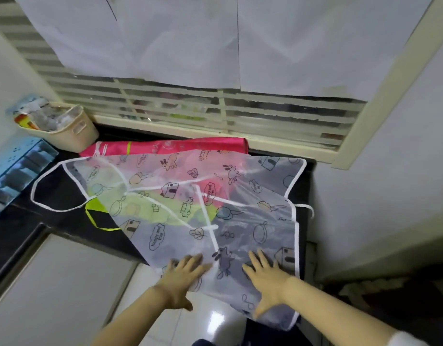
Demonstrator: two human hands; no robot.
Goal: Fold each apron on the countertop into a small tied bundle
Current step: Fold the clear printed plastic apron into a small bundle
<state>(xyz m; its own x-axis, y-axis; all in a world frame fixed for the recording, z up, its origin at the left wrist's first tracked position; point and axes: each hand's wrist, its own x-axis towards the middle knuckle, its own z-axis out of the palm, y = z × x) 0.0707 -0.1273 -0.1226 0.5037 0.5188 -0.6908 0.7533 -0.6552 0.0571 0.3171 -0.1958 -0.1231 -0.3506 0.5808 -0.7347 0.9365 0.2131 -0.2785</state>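
- The clear printed apron is spread flat on the dark surface. Its long axis runs from the neck loop at the far left to the hem at the near right, and the hem hangs over the front edge towards the person.
- The left hand and the right hand are laid side by side on the hem end. The grip is apart on both: fingers are straight and spread, pressed flat on the plastic, and nothing is clasped.
- From the hands the bulk of the apron lies ahead and to the left. The left hand is nearer the bib, the right hand nearer the side tie.
- A fold away from the body, hem towards bib, is judged the likely next step.
- A pink apron and a yellow-green apron are seen beneath it, not yet folded.
- A cream basket and a blue rack stand at the left. A slatted window runs behind, a wall closes the right, and tiled floor lies below.
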